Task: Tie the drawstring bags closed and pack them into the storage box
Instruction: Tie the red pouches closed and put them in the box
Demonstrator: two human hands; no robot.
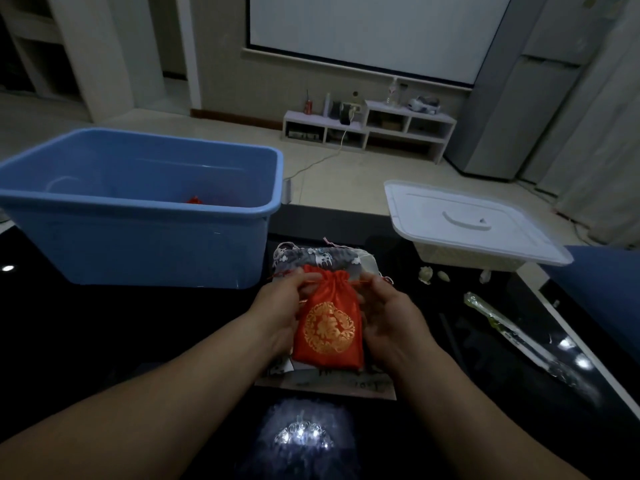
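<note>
This is the living room of a home. A big white projection screen [374, 29] hangs on the far wall, and under it a low white shelf unit [370, 128] sits on the pale tiled floor [242, 140], carrying a red can [308, 106], bottles and small household bits, with a white cable [322, 159] trailing from it. A tall grey fridge [512, 109] stands at the far right beside a light curtain [602, 150], and nearest is a glossy black tabletop [104, 323].

Shiny satin-like red cloth bag [328, 327] with gold embroidery, matt printed grey cloth bags [313, 259] behind it, smooth blue plastic box [138, 209] left of it, glossy black counter [121, 323], possibly plastic white lid [474, 223].
</note>
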